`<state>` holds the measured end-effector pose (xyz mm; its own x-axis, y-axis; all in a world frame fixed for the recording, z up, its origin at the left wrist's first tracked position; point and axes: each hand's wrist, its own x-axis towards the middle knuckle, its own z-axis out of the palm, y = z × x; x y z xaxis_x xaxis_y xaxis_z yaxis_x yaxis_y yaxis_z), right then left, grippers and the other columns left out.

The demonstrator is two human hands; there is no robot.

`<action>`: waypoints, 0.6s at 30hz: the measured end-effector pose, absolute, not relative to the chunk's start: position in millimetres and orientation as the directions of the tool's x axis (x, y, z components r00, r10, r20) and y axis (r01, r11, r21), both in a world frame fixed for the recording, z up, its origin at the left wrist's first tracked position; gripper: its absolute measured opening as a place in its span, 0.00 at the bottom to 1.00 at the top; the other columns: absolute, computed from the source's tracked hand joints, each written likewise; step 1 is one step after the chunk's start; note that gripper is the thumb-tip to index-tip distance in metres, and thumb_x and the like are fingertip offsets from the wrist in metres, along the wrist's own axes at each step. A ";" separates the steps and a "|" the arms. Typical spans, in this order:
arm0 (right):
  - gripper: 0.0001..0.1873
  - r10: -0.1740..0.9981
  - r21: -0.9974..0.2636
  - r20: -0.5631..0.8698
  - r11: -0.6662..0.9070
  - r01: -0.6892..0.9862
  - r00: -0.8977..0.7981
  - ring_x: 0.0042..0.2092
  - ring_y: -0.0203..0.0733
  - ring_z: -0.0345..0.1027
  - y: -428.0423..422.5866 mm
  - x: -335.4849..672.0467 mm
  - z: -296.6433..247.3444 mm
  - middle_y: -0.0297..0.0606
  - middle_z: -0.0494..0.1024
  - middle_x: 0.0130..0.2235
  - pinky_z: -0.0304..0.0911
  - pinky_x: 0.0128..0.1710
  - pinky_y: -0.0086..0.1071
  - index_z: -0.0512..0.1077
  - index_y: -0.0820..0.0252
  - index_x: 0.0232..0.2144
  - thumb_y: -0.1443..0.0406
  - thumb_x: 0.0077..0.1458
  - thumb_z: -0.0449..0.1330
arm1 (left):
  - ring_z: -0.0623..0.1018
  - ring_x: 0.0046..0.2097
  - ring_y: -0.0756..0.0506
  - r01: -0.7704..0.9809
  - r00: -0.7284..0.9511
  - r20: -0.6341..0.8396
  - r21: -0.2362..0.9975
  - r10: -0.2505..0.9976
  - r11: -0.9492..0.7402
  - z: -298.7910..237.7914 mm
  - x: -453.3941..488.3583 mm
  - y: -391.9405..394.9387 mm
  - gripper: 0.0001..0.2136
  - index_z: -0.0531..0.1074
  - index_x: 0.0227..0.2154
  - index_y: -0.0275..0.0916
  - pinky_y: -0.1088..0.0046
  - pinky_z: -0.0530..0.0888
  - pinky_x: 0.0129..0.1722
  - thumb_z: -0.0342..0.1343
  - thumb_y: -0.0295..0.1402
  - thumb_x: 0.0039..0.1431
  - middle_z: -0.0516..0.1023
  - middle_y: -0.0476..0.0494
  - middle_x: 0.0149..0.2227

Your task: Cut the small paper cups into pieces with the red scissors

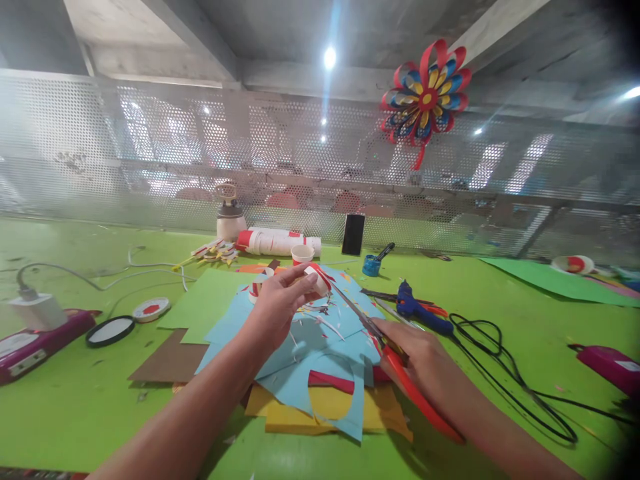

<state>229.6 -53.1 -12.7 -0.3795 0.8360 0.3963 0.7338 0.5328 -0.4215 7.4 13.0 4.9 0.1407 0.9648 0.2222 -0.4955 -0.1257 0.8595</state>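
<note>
Left grip: the left hand (277,300) is closed, fingertips and thumb pinching a small red-and-white paper cup (316,279), held tilted in the air above the middle of the table. Right grip: the right hand (425,363) is wrapped through the loops of the red-handled steel scissors (393,360), whose blades reach up to the cup's rim. I judge the step in hand to be a cut into the cup wall; I cannot tell whether the blades are parted. A clean cut here calls for a steady cup and a slow squeeze. Below lie overlapping light-blue paper sheets (300,347) strewn with offcuts, over yellow card (330,407), on the bright green table (75,400). A blue glue gun (417,310) lies just right of the blades.
</note>
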 end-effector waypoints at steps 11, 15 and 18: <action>0.15 0.823 -0.437 0.438 0.547 0.714 -0.363 0.42 0.49 0.75 -55.9 228.7 -15.3 0.42 0.81 0.40 0.69 0.45 0.40 0.74 0.58 0.45 0.72 0.56 0.56 | 0.80 0.43 0.38 -0.507 0.135 0.203 0.855 0.970 -0.109 5.0 7.3 12.3 0.17 0.77 0.39 0.29 0.55 0.73 0.49 0.68 0.33 0.47 0.81 0.33 0.40; 0.12 0.834 -0.451 0.418 0.535 0.715 -0.360 0.42 0.50 0.75 -58.7 226.6 -12.1 0.42 0.81 0.37 0.68 0.45 0.40 0.74 0.60 0.41 0.71 0.57 0.54 | 0.80 0.42 0.38 -0.494 0.141 0.204 0.863 0.969 -0.110 4.4 6.9 12.7 0.16 0.77 0.38 0.28 0.56 0.74 0.47 0.68 0.33 0.47 0.81 0.32 0.40; 0.10 0.845 -0.456 0.390 0.522 0.721 -0.365 0.41 0.51 0.75 -59.3 226.3 -11.1 0.41 0.80 0.34 0.68 0.44 0.41 0.74 0.60 0.37 0.70 0.57 0.53 | 0.80 0.43 0.38 -0.488 0.140 0.204 0.866 0.969 -0.112 3.8 7.2 12.8 0.16 0.77 0.37 0.28 0.56 0.74 0.47 0.68 0.33 0.47 0.81 0.31 0.41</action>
